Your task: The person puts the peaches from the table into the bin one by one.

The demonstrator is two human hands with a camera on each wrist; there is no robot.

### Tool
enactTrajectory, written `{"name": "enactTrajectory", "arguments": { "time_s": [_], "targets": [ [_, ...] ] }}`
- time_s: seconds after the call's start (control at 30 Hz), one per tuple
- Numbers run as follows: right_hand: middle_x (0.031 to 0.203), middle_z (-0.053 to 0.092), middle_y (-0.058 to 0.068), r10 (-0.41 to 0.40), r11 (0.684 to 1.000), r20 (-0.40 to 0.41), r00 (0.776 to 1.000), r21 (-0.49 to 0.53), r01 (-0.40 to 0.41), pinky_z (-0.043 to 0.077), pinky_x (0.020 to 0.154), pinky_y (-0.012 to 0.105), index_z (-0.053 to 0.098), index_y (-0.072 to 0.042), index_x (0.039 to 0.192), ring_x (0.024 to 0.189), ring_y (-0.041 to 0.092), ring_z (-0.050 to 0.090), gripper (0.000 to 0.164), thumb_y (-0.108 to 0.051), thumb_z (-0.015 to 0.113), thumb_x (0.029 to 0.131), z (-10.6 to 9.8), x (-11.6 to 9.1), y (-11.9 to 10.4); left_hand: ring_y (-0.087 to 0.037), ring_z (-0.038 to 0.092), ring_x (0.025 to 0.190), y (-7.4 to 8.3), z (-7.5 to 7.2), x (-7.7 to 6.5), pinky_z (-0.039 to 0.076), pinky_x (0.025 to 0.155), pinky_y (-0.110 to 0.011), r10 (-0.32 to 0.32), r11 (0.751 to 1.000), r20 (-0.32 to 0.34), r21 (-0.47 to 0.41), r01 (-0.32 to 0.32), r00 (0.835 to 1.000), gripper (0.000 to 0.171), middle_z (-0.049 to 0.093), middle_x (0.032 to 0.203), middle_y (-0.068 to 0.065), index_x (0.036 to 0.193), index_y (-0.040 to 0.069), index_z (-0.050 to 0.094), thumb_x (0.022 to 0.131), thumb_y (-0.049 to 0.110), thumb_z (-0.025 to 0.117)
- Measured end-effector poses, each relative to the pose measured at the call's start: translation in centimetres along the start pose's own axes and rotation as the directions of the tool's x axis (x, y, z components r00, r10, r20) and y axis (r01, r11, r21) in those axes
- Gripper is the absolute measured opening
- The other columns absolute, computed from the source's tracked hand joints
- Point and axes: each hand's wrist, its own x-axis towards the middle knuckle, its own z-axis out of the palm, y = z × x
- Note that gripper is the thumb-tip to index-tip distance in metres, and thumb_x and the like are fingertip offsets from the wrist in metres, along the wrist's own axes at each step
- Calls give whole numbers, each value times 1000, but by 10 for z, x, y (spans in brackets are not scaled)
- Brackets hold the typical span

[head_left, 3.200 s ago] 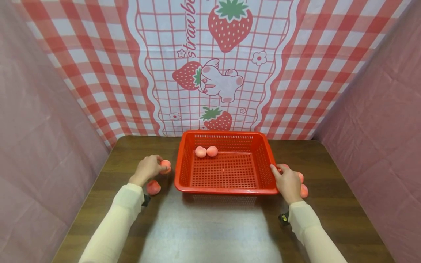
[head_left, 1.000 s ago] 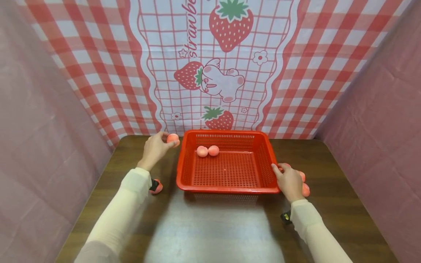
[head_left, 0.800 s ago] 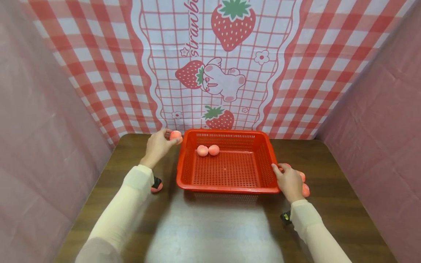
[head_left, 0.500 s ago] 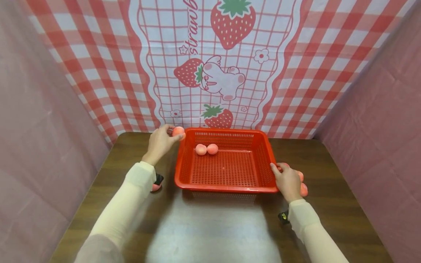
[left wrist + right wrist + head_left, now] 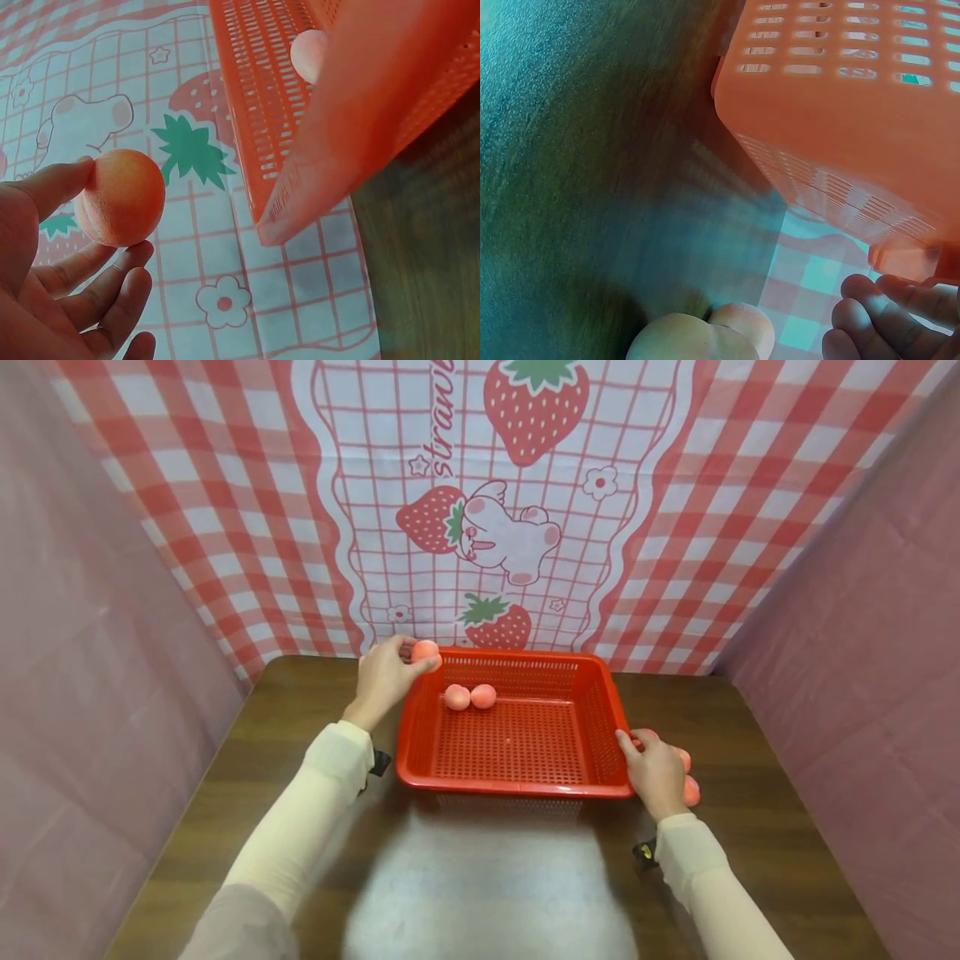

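Between its thumb and fingertips, my left hand (image 5: 385,678) pinches a peach (image 5: 426,655), raised at the back left corner of a red plastic basket (image 5: 517,789). In the left wrist view, this peach (image 5: 121,198) shows apart from the basket wall. Two peaches, one on the left (image 5: 457,697) and one beside it (image 5: 483,697), lie inside towards the back left. My right hand (image 5: 655,772) grips the basket's right rim, thumb on top and fingers outside. Just beyond that hand, several peaches (image 5: 692,792) sit on the table, partly hidden by it.
The basket stands on a brown wooden table (image 5: 757,827) near its back edge. Behind rises a checked strawberry cloth (image 5: 277,510). Pink curtains close off the left side (image 5: 97,635) and the right side (image 5: 862,635).
My left hand has picked up a peach from the table left of the basket and carried it up and right to the back left corner. My right hand stays on the rim.
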Motion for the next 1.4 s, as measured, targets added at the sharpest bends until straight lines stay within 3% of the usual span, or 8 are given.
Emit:
{"name": "enactTrajectory", "arguments": {
  "time_s": [0.73, 1.17, 1.4],
  "targets": [
    [96, 72, 21, 16, 1000, 1, 1000, -12, -16, 51, 72, 49, 67, 0, 114, 78, 34, 63, 48, -42, 51, 99, 0, 1, -1, -29, 65, 103, 18, 13, 6, 47, 90, -45, 7, 1000, 16, -28, -6, 1000, 57, 71, 112, -10, 121, 9, 63, 83, 50, 71],
    [99, 72, 21, 17, 1000, -4, 1000, -4, -17, 51, 73, 49, 68, -1, 115, 81, 36, 64, 49, -44, 50, 99, -5, 2, 1, -28, 64, 105, 34, 35, 11, 50, 90, -44, 0, 996, 98, -86, 8, 995, 57, 69, 115, -9, 124, 10, 62, 84, 49, 71],
    [100, 72, 22, 16, 1000, 11, 1000, 15, -16, 52, 77, 50, 67, 1, 116, 81, 36, 64, 50, -43, 50, 99, -1, 0, 1, -23, 64, 92, 34, 45, 9, 51, 80, -40, 9, 998, 125, -65, -1, 992, 60, 70, 111, -6, 127, 12, 61, 84, 53, 69]
  ]
}}
